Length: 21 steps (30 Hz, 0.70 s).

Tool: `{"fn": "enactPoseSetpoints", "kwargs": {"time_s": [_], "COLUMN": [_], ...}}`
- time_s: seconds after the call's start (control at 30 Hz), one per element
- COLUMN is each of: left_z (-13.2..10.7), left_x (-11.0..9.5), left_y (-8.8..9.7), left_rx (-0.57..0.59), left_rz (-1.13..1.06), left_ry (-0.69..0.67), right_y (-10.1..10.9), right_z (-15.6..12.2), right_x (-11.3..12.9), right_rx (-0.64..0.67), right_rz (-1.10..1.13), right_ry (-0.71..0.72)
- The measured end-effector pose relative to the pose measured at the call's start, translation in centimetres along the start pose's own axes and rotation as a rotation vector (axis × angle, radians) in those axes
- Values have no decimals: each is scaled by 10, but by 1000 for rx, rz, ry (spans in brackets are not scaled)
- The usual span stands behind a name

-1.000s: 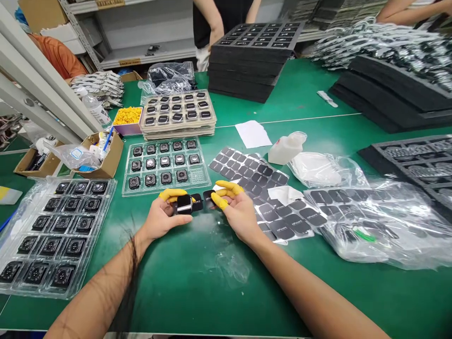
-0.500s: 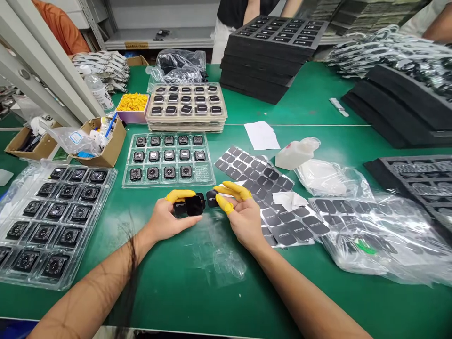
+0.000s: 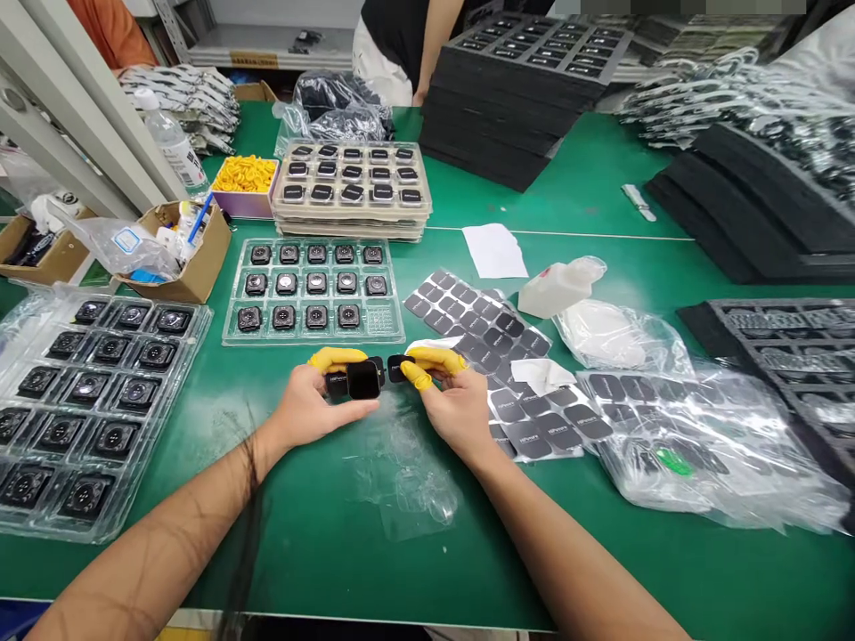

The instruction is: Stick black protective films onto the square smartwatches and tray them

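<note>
Both hands work close together near the middle of the green table [image 3: 200,570], well back from its front edge. The left hand [image 3: 311,405] pinches a square black watch [image 3: 364,380] and one end of a black strip [image 3: 337,383], with a yellow finger cot [image 3: 330,359] on its fingertip. The right hand [image 3: 454,411] pinches the strip's other end, also in yellow cots [image 3: 434,359]. Only a narrow gap separates the hands, with the watch between them.

A thin plastic sheet [image 3: 401,481] lies just below the hands, towards the front edge. A narrow strip of green separates the left fingers from a clear tray of watches [image 3: 313,289] beyond them. Black sticker sheets [image 3: 534,418] lie just beside the right hand. A bagged tray of watches [image 3: 100,401] sits at the table's left edge, and a plastic bag of sticker sheets [image 3: 701,445] spreads towards the right edge. A black foam tray [image 3: 775,356] sits at the right edge.
</note>
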<state>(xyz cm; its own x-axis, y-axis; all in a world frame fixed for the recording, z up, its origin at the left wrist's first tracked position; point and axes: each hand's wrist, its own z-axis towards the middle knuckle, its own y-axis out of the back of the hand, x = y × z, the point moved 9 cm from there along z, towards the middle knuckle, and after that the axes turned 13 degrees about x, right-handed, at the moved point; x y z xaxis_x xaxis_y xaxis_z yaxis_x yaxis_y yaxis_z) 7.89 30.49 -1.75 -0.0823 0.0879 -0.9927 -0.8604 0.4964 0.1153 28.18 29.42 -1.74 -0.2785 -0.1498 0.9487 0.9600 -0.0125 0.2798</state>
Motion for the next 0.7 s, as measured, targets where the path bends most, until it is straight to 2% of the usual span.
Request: {"fn": "enactPoseSetpoints", "kwargs": {"time_s": [0.2, 0.27, 0.33, 0.4, 0.47, 0.6, 0.7], "left_z": [9, 10, 10, 10, 10, 10, 9], "left_x": [14, 20, 23, 21, 16, 2, -4], "left_y": [11, 15, 15, 14, 11, -2, -9], "left_rx": [-25, -43, -45, -38, -27, 44, 78], "left_rz": [-302, -366, -377, -295, -130, 253, 360], "left_ry": [60, 91, 113, 111, 104, 90, 77], "right_y": [-4, -2, 6, 17, 21, -1, -22], "right_z": [1, 5, 8, 10, 8, -8, -15], "right_x": [16, 16, 14, 9, 3, -8, -14], "right_rx": [51, 126, 172, 162, 116, 81, 79], "right_rz": [-128, -66, 126, 381, 525, 458, 454], "right_ry": [185, 213, 210, 153, 25, -252, -332]}}
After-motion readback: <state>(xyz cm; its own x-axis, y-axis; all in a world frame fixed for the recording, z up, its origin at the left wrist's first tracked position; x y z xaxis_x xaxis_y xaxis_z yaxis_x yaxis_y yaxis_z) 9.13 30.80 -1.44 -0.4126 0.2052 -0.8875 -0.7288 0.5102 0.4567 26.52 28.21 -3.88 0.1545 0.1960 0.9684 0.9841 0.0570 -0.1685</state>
